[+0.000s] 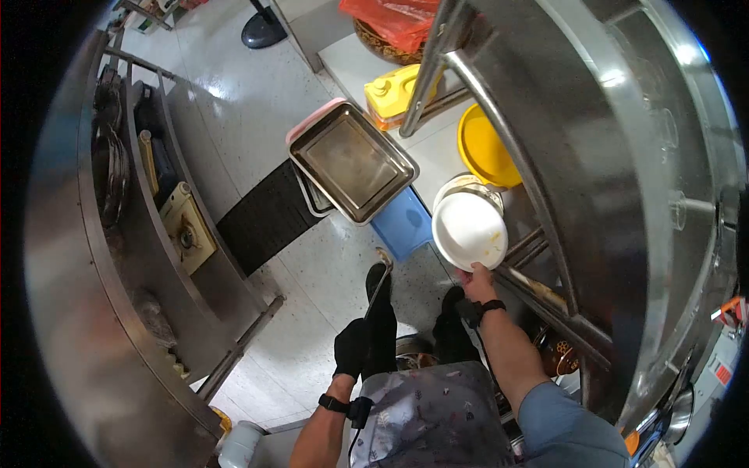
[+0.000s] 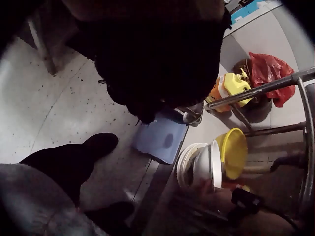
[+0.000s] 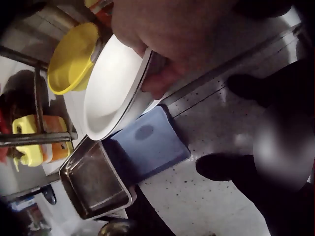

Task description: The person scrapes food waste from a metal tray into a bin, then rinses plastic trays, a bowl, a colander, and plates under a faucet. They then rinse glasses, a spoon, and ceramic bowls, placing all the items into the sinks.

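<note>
In the head view my right hand [image 1: 480, 284] grips the near rim of a white bowl [image 1: 466, 230], thumb inside and fingers below. Yellow scraps lie in the bowl, which tilts over a white tub [image 1: 460, 186]. From the right wrist side, the bowl [image 3: 110, 83] slants steeply, with the fingers [image 3: 160, 83] under its edge. My left hand [image 1: 351, 349], in a black glove, holds a thin metal rod [image 1: 380, 290] with a curved end. In the left wrist view the glove [image 2: 157, 64] is a dark shape and the rod is hidden.
A yellow basin [image 1: 488, 148] sits beyond the bowl, beside a steel table leg [image 1: 499, 109]. Ahead are a steel tray [image 1: 355, 164], a blue plastic lid or bin [image 1: 402, 222] and a yellow jug [image 1: 392, 93]. Steel shelving [image 1: 179, 312] stands on the left.
</note>
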Demonstrator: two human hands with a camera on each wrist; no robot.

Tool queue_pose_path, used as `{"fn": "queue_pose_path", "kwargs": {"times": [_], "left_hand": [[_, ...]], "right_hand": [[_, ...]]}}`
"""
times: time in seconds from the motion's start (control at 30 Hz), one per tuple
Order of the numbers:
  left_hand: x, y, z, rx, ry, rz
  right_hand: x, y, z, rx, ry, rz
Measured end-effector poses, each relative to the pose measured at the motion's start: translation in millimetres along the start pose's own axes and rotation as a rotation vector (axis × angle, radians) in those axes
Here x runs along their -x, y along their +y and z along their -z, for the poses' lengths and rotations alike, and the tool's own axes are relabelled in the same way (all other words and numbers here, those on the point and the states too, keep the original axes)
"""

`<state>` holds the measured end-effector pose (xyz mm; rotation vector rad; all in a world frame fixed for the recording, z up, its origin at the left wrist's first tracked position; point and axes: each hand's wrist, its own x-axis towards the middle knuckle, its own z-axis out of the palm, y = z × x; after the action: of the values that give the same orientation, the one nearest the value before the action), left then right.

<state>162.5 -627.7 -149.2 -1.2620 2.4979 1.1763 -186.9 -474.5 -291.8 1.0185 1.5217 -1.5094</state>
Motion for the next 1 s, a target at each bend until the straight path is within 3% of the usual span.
{"fn": "queue_pose_path", "kwargs": {"times": [0.07, 0.13, 0.17, 0.23, 0.27, 0.3, 0.33, 0.47, 0.53, 0.67, 0.73, 0.83, 0.87, 0.93, 1.0], "left_hand": [[-18, 1, -12, 0.045, 0.034, 0.05], [-45, 19, -2, -0.04, -0.094, 0.158], [-53, 27, -2, 0.18, 0.01, 0.297], [-74, 33, 1, 0.147, 0.013, 0.238], [-80, 31, -1, 0.114, 0.015, 0.174], [-91, 21, -11, 0.3, 0.033, 0.301], [-98, 17, -17, 0.301, 0.034, 0.303], [-166, 10, -34, 0.101, 0.011, 0.346], [-197, -3, -52, 0.238, 0.193, 0.406], [-268, -43, -88, 0.187, 0.227, 0.449], [-297, -60, -101, 0.167, 0.248, 0.392], [-328, -70, -108, 0.162, 0.299, 0.32], [-337, -71, -111, 0.174, 0.295, 0.31], [-352, -75, -115, 0.238, 0.272, 0.405], [-366, -90, -134, 0.241, 0.35, 0.365]], "right_hand": [[-23, 4, 5, -0.13, -0.088, 0.043], [-29, 1, 8, -0.117, -0.172, 0.005], [-38, 5, 12, -0.134, -0.167, 0.029], [-44, 7, 11, -0.143, -0.177, 0.03], [-47, 9, 11, -0.14, -0.179, 0.027], [-51, 11, 11, -0.134, -0.153, 0.039], [-55, 12, 11, -0.128, -0.126, 0.053], [-93, 27, 18, -0.223, -0.1, 0.039], [-82, 28, 7, -0.21, -0.071, 0.095], [-65, 9, -11, -0.307, -0.088, 0.024], [-73, 2, 0, -0.167, -0.228, -0.133], [-55, -5, 2, 0.001, -0.266, -0.218], [-47, -6, 0, -0.001, -0.26, -0.203], [-33, -3, -1, 0.365, -0.284, -0.15], [-25, 10, 4, 0.45, -0.251, -0.083]]}}
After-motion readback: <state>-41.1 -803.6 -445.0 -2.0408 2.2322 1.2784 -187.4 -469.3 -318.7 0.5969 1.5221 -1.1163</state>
